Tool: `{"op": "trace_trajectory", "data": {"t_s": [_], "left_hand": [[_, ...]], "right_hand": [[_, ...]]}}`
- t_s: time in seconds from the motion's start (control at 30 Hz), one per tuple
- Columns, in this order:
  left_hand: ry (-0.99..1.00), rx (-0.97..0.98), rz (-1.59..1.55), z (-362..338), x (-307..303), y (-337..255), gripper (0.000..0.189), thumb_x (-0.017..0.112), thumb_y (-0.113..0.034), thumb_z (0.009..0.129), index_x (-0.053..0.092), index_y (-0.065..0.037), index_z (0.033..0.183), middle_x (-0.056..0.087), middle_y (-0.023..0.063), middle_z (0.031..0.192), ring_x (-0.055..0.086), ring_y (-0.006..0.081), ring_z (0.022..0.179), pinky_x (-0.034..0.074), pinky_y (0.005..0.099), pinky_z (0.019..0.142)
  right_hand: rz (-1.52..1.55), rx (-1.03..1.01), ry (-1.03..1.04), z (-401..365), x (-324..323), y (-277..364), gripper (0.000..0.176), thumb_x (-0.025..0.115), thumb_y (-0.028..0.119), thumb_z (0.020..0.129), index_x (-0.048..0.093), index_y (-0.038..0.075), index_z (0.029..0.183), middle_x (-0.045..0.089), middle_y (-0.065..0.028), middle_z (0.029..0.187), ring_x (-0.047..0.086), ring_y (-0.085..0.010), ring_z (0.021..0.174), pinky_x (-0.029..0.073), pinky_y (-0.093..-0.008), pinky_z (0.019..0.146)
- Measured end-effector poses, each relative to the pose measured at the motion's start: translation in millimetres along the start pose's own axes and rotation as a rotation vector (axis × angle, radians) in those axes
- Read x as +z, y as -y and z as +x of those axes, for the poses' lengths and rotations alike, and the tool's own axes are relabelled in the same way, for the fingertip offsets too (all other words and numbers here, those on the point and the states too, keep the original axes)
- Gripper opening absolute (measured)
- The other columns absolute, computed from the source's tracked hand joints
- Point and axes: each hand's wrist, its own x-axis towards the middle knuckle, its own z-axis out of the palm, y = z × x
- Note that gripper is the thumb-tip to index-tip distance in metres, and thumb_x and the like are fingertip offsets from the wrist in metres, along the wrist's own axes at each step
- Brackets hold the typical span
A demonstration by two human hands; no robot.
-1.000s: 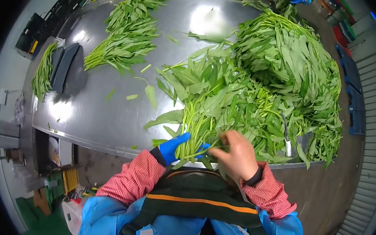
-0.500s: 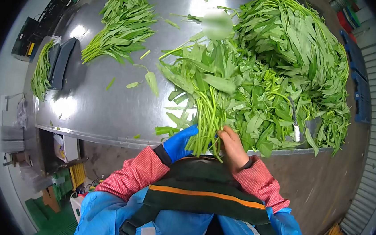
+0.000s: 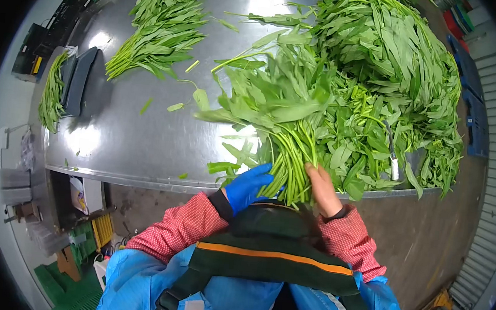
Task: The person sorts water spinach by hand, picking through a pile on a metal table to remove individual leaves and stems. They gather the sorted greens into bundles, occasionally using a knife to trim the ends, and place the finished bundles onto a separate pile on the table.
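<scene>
Leafy bunch point(image 3: 292, 147), just one! Left hand point(image 3: 248, 186), right hand point(image 3: 324, 191), both clamp fingers round it; one knife point(image 3: 395, 170) to its right.

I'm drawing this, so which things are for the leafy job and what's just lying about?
Seemingly for the job:
leafy bunch, between the left hand and right hand
big leafy pile
maybe the white-handled tool, untouched

Seemingly just lying about:
loose leaf
cut stem piece
yellow slatted thing
</scene>
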Motion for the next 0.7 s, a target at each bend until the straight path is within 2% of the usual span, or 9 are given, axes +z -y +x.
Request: {"op": "trace_trajectory", "data": {"t_s": [0.13, 0.17, 0.23, 0.3, 0.33, 0.43, 0.57, 0.6, 0.7], "left_hand": [[0.008, 0.033, 0.284, 19, -11, 6, 0.046, 0.061, -0.012, 0.086, 0.044, -0.002, 0.128, 0.057, 0.0099, 0.114, 0.058, 0.0178, 0.1, 0.049, 0.0313, 0.085], [0.049, 0.025, 0.415, 30, -18, 8, 0.042, 0.062, -0.013, 0.086, 0.048, -0.002, 0.123, 0.059, 0.0088, 0.109, 0.059, 0.017, 0.095, 0.049, 0.0301, 0.082], [0.045, -0.011, 0.603, 33, -14, 7, 0.03, 0.066, -0.015, 0.083, 0.057, -0.004, 0.11, 0.062, 0.0047, 0.092, 0.059, 0.0137, 0.08, 0.048, 0.0269, 0.072], [0.05, 0.01, 0.512, 21, -3, 0, 0.032, 0.065, -0.015, 0.084, 0.057, -0.005, 0.113, 0.063, 0.0057, 0.095, 0.059, 0.0138, 0.082, 0.048, 0.0275, 0.074], [0.051, 0.016, 0.465, 16, 1, -1, 0.032, 0.065, -0.015, 0.084, 0.056, -0.005, 0.114, 0.063, 0.0062, 0.096, 0.06, 0.0139, 0.083, 0.049, 0.0278, 0.074], [0.019, -0.041, 0.293, 9, -1, -3, 0.037, 0.065, -0.016, 0.085, 0.054, -0.008, 0.119, 0.062, 0.0062, 0.104, 0.06, 0.0145, 0.088, 0.05, 0.0293, 0.077], [0.027, -0.099, 0.124, 14, -9, 2, 0.039, 0.064, -0.017, 0.086, 0.052, -0.011, 0.122, 0.061, 0.0045, 0.102, 0.058, 0.0118, 0.086, 0.049, 0.0267, 0.075], [0.01, -0.097, 0.164, 14, -7, 1, 0.038, 0.064, -0.018, 0.086, 0.052, -0.011, 0.122, 0.06, 0.0032, 0.097, 0.057, 0.0105, 0.081, 0.048, 0.0251, 0.071], [-0.012, -0.1, 0.243, 15, -8, 2, 0.035, 0.064, -0.02, 0.087, 0.053, -0.012, 0.12, 0.055, -0.0007, 0.082, 0.051, 0.0072, 0.067, 0.044, 0.0212, 0.06]], "right_hand": [[-0.555, -0.214, -0.137, -23, 14, 24, 0.058, 0.061, 0.04, 0.085, 0.051, -0.008, 0.116, 0.064, -0.0188, 0.1, 0.063, -0.026, 0.086, 0.048, -0.0335, 0.078], [-0.652, -0.286, 0.007, -24, 17, 17, 0.05, 0.064, 0.039, 0.081, 0.057, -0.005, 0.105, 0.066, -0.0205, 0.086, 0.065, -0.0313, 0.078, 0.05, -0.0381, 0.07], [-0.99, -0.255, -0.029, -28, 18, 33, 0.041, 0.063, 0.036, 0.079, 0.06, -0.002, 0.096, 0.064, -0.0211, 0.078, 0.064, -0.0353, 0.073, 0.05, -0.0413, 0.066], [-1.175, -0.304, -0.104, -40, 17, 63, 0.031, 0.063, 0.033, 0.076, 0.063, 0.002, 0.081, 0.062, -0.0219, 0.069, 0.061, -0.0406, 0.066, 0.05, -0.0459, 0.062], [-1.156, -0.362, -0.142, -47, 13, 76, 0.031, 0.062, 0.03, 0.078, 0.062, 0.0, 0.086, 0.063, -0.0198, 0.07, 0.063, -0.0354, 0.065, 0.05, -0.044, 0.061], [-0.282, -0.245, 0.122, -56, -6, 96, 0.023, 0.054, 0.021, 0.088, 0.058, 0.0, 0.094, 0.065, -0.012, 0.082, 0.063, -0.0198, 0.066, 0.051, -0.0327, 0.058], [0.547, 0.255, 0.229, -34, -11, 53, 0.023, 0.053, 0.022, 0.091, 0.048, 0.004, 0.105, 0.061, -0.0099, 0.077, 0.057, -0.0168, 0.058, 0.047, -0.0267, 0.05], [0.652, 0.312, 0.183, -37, -1, 51, 0.022, 0.055, 0.022, 0.091, 0.047, 0.004, 0.101, 0.056, -0.0067, 0.071, 0.053, -0.0133, 0.053, 0.044, -0.0258, 0.047], [0.262, 0.116, 0.159, -54, 9, 69, 0.022, 0.056, 0.019, 0.089, 0.048, 0.003, 0.102, 0.052, -0.0041, 0.068, 0.048, -0.0111, 0.049, 0.04, -0.0232, 0.044]]}}
